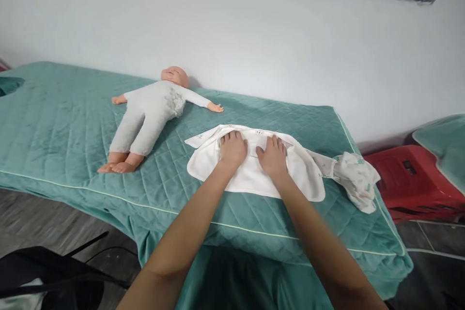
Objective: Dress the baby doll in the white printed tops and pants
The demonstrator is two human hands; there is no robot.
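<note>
Both hands lie palm down on one white garment (250, 180), soft cotton with rounded hems, spread flat on the quilted teal cover (72, 126). The left hand (232, 150) and the right hand (273, 157) rest side by side, close but apart. Their fingers (228, 136) are stretched out and only slightly splayed, gripping nothing, simply pressing the cloth down. Just beyond the fingertips runs the garment's neck edge, where a small label (258, 132) shows between the two hands. Its white body spreads under the palms and back toward the wrists. To the right of the right hand's fingers, one crumpled piece of pale printed fabric (358, 179) touches the garment's far side. Well off to the left of the left hand's fingers lies one baby doll (150, 111) on its back, arms out, in a plain grey suit, with bare plastic feet. Further right of the cover stands one glossy red plastic stool (410, 179).
</note>
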